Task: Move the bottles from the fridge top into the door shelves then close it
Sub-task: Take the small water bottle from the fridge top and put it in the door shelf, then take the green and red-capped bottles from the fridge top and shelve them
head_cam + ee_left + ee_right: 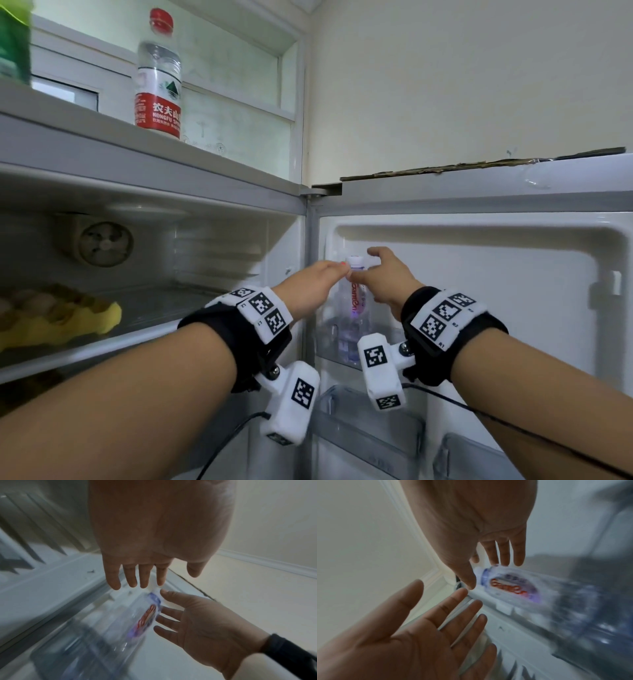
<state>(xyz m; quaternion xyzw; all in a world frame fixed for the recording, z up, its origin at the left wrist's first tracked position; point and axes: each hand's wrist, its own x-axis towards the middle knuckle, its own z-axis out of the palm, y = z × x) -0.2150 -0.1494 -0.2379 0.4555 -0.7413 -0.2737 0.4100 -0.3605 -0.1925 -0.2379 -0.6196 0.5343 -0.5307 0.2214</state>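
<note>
You have one clear plastic water bottle with a white cap and red-lettered label (354, 301) standing upright in the transparent upper door shelf (329, 342) of the open fridge door (496, 291). A second clear bottle, red cap and red label (158, 73), stands upright on the grey fridge top (85, 116).

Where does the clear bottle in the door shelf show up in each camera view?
Head: clear bottle centre, between both hands.
Left wrist: lower centre, blurred, beside the right hand.
Right wrist: centre right.
Shared landmark: its red-lettered label.
</note>
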